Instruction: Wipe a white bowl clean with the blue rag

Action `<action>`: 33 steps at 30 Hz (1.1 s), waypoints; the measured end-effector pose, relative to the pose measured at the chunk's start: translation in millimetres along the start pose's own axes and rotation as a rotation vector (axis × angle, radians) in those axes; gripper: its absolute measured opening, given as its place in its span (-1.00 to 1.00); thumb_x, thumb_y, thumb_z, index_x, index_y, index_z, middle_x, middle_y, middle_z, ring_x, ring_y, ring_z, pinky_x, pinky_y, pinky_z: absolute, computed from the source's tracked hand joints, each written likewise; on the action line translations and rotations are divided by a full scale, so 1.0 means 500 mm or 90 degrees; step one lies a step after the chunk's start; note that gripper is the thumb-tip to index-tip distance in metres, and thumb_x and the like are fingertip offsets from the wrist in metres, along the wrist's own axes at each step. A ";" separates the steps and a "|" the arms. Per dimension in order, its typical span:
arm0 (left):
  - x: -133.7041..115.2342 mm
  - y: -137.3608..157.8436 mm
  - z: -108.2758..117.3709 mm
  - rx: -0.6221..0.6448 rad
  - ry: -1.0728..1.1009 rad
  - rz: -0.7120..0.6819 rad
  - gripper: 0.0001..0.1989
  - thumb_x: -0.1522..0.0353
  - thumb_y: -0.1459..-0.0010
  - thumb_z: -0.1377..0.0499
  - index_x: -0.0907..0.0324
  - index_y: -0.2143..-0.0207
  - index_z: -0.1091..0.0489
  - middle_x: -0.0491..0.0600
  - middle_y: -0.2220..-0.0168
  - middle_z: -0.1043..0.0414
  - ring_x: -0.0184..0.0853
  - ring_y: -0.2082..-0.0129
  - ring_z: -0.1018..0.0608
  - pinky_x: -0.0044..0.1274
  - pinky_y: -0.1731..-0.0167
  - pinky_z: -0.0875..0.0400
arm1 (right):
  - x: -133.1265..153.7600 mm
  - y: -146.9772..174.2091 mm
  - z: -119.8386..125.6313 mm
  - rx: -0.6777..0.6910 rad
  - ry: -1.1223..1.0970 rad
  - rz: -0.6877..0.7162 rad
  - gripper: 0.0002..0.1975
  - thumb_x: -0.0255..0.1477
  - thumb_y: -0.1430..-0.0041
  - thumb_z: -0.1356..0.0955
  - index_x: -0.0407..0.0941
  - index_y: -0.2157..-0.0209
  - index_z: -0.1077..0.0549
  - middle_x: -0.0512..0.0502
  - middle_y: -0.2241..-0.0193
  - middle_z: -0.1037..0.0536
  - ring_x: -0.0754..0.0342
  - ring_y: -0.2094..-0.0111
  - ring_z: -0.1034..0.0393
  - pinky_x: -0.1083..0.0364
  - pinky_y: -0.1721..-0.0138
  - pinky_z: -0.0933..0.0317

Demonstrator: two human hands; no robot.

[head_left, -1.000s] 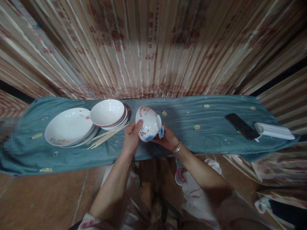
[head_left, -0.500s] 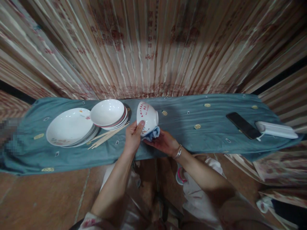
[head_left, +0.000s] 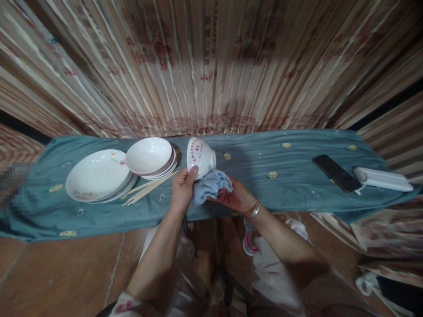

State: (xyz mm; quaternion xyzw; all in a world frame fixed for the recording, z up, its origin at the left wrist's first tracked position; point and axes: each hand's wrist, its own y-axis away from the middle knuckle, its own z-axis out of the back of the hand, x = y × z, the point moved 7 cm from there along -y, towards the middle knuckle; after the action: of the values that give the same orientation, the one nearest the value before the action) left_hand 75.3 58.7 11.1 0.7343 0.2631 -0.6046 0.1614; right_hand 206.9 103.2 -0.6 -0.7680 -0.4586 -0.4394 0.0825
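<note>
A white bowl with red lettering is tipped on its side above the table, its foot pointing right. My left hand grips it by the rim, thumb on the outer wall. In my right hand is a crumpled light-blue cloth, held against or just below the underside of the bowl; the fingers are partly hidden by the cloth. Left of the bowl lie several wooden chopsticks, beside a stack of smaller bowls and a stack of large plates.
A teal patterned cloth covers the long narrow table. To the right lie a black phone and a white device touching or close to it. A pleated curtain hangs behind the table.
My right hand has drawn slightly right and down, and more of the blue cloth now shows, spread out below the bowl. The bowl has shifted a little left and up in my left hand.
</note>
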 end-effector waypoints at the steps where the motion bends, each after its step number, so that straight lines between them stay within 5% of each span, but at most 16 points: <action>1: 0.002 0.000 0.001 0.004 0.008 -0.002 -0.66 0.15 -0.07 -0.26 0.23 0.24 -0.56 -0.03 0.34 -0.59 -0.31 0.34 -0.55 -0.53 0.25 -0.40 | 0.010 0.005 0.001 -0.025 0.032 0.033 -0.70 -0.26 -0.22 -0.27 -0.07 0.55 -0.35 0.11 0.69 -0.34 0.17 0.66 -0.21 0.06 0.37 -0.41; 4: 0.004 0.002 -0.001 0.015 0.019 -0.001 -0.67 0.16 -0.09 -0.25 0.22 0.23 -0.56 -0.04 0.36 -0.57 -0.35 0.41 -0.52 -0.55 0.32 -0.38 | 0.059 0.034 -0.008 -0.090 0.223 0.208 -0.72 -0.18 -0.17 -0.32 -0.07 0.49 -0.42 0.06 0.60 -0.41 0.15 0.57 -0.27 0.12 0.41 -0.34; 7: 0.005 0.007 -0.011 0.039 0.030 0.019 -0.67 0.14 -0.07 -0.26 0.22 0.28 -0.56 -0.08 0.48 -0.52 -0.42 0.54 -0.44 -0.58 0.45 -0.33 | 0.105 0.076 -0.045 -0.139 0.593 0.452 -0.70 -0.21 -0.22 -0.30 -0.09 0.12 -0.48 -0.12 0.21 -0.56 0.01 0.22 -0.44 0.00 0.10 -0.34; 9: -0.001 0.011 -0.020 0.060 0.035 0.015 -0.68 0.14 -0.06 -0.27 0.22 0.32 -0.56 -0.10 0.51 -0.49 -0.45 0.57 -0.39 -0.60 0.49 -0.30 | 0.108 0.091 -0.072 -0.156 0.800 0.566 -0.62 -0.28 -0.27 -0.27 -0.11 -0.06 -0.40 -0.25 -0.09 -0.44 -0.09 -0.07 -0.33 -0.10 -0.12 -0.20; 14: -0.025 0.019 -0.036 0.098 -0.013 -0.038 -0.75 0.19 -0.02 -0.29 0.22 0.45 -0.55 -0.12 0.54 -0.44 -0.44 0.52 -0.36 -0.61 0.45 -0.28 | 0.084 0.068 -0.102 -0.115 1.050 0.591 -0.53 -0.32 -0.34 -0.18 -0.15 -0.22 -0.27 -0.27 -0.28 -0.22 -0.14 -0.31 0.01 -0.20 -0.24 0.00; 19: -0.011 0.033 -0.045 0.130 0.000 0.055 -0.69 0.15 0.01 -0.30 0.24 0.41 -0.54 -0.11 0.56 -0.41 -0.44 0.55 -0.35 -0.59 0.49 -0.27 | 0.108 0.046 -0.084 -0.104 0.998 0.553 -0.52 -0.29 -0.37 -0.13 -0.12 -0.25 -0.23 -0.23 -0.27 -0.24 -0.06 -0.32 -0.01 -0.17 -0.28 0.05; 26: 0.006 0.039 -0.036 0.129 0.035 0.109 -0.64 0.12 0.02 -0.31 0.26 0.37 -0.55 -0.09 0.55 -0.45 -0.42 0.56 -0.40 -0.57 0.50 -0.29 | 0.135 -0.004 -0.011 -0.083 0.713 0.440 -0.50 -0.16 -0.32 -0.18 -0.08 -0.18 -0.33 -0.15 -0.21 -0.34 -0.01 -0.23 -0.20 -0.06 -0.28 -0.03; 33: 0.001 0.035 -0.034 0.075 0.164 0.160 -0.61 0.13 0.11 -0.37 0.26 0.35 -0.55 0.03 0.45 -0.58 -0.20 0.37 -0.61 -0.45 0.33 -0.47 | 0.120 -0.043 0.059 -0.130 0.430 0.281 -0.56 -0.05 -0.18 -0.27 -0.04 0.10 -0.52 -0.05 0.18 -0.59 0.01 0.13 -0.44 -0.01 -0.01 -0.30</action>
State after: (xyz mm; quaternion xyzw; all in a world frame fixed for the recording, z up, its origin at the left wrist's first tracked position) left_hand 99.0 53.8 13.0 0.8408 0.1519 -0.4952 0.1571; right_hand 219.5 168.8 20.7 -0.6646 -0.1844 -0.6818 0.2438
